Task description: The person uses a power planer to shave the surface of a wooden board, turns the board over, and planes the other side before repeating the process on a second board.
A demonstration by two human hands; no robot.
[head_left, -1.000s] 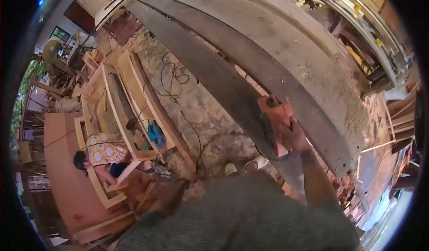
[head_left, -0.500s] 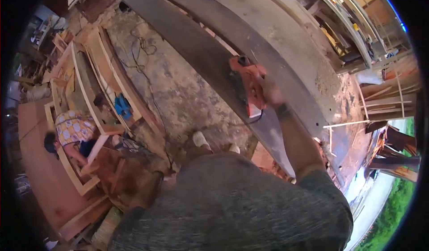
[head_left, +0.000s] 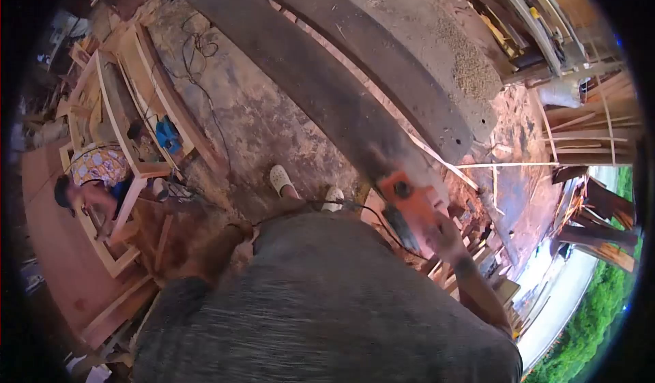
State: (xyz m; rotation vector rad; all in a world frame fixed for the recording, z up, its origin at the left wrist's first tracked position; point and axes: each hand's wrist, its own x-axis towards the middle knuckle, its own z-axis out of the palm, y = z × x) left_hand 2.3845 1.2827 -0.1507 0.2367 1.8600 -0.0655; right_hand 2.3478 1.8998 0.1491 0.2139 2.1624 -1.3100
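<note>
The right hand's (head_left: 447,238) fingers wrap an orange power tool (head_left: 416,202) at a dark plank (head_left: 293,62) extending ahead, wood scraps (head_left: 505,291) beside them, a black cord (head_left: 372,210) running toward the left hand (head_left: 239,231), its grip unclear.

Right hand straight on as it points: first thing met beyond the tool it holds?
Likely the dark plank, running away ahead of the orange power tool in the right hand; depth there is unclear.

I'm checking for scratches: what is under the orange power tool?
At the front of the orange power tool, the dark plank shows; the surface directly beneath is covered.
</note>
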